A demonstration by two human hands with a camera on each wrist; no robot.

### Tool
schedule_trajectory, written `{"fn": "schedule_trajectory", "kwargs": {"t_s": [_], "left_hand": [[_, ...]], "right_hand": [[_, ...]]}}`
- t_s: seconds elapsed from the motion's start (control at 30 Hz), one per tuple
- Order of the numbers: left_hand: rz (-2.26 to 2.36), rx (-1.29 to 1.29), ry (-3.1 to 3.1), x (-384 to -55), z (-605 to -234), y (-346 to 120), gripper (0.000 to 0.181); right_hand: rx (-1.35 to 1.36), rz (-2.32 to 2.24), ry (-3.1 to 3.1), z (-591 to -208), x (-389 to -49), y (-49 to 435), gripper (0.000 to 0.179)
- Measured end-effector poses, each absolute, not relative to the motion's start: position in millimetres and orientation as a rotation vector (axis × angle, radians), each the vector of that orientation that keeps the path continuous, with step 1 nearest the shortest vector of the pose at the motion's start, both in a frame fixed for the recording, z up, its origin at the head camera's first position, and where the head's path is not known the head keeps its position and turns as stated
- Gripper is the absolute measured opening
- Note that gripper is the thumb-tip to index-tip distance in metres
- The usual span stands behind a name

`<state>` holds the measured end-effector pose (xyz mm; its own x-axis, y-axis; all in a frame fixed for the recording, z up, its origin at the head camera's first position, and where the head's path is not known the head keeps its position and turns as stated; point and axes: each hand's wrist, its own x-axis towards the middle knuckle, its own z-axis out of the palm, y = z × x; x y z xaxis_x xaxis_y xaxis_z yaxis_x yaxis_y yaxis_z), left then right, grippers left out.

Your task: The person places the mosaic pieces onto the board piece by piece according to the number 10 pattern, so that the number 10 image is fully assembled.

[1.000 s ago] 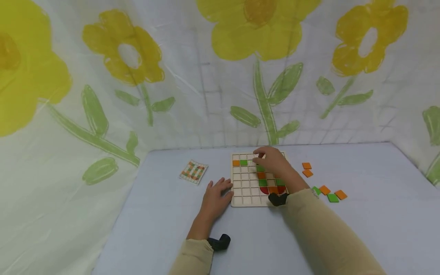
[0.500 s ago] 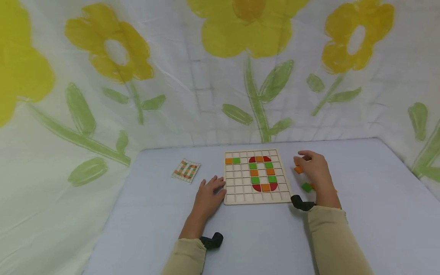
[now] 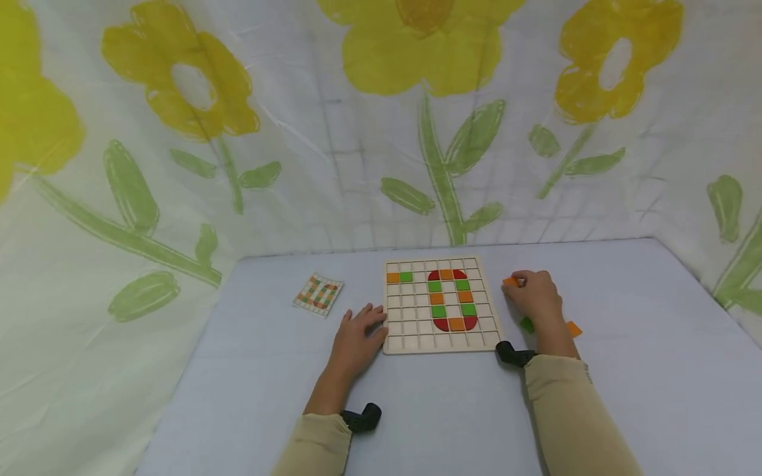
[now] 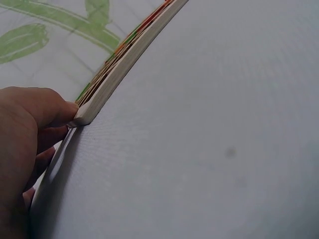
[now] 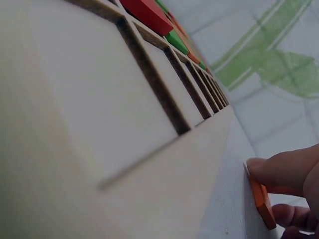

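Observation:
A wooden grid board [image 3: 411, 328] lies mid-table, with orange, green and red tiles forming a ring at its right and one orange and one green tile at upper left. My left hand [image 3: 357, 340] rests against the board's left edge; its thumb [image 4: 52, 105] touches the near corner. To the right of the board, my right hand [image 3: 538, 301] pinches an orange tile [image 5: 262, 201] between thumb and fingers, at table level. Part of that tile is hidden by the fingers.
Several loose tiles lie around the right hand, among them a green tile [image 3: 526, 324] and an orange tile [image 3: 573, 329], some hidden by the wrist. A small pattern card [image 3: 318, 295] lies left of the board. Behind the table hangs a flower-painted sheet [image 3: 297, 198].
My right hand has moved from above the board to the loose tiles on the right and taken hold of an orange one. The left hand stays at the board's edge. The view has shifted slightly.

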<state>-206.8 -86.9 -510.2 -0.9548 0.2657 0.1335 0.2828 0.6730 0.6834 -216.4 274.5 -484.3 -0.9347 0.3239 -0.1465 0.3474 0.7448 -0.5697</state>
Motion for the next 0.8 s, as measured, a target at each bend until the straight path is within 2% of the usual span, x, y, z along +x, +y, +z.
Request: {"fn": "schedule_trajectory", "kwargs": {"t_s": [0.17, 0.57, 0.8], "left_hand": [[-1.169, -0.454, -2.857, -205, -513, -91, 0.031], [-1.189, -0.49, -2.828, -205, -515, -95, 0.031], [-1.198, -0.494, -2.836, -208, -515, -89, 0.031]], "right_hand": [[0.478, -0.978, 2.916, -486, -219, 268, 0.043], [0.444, -1.103, 2.949, -488, -217, 269, 0.043], [0.368, -1.163, 2.91, -477, -219, 264, 0.049]]}}
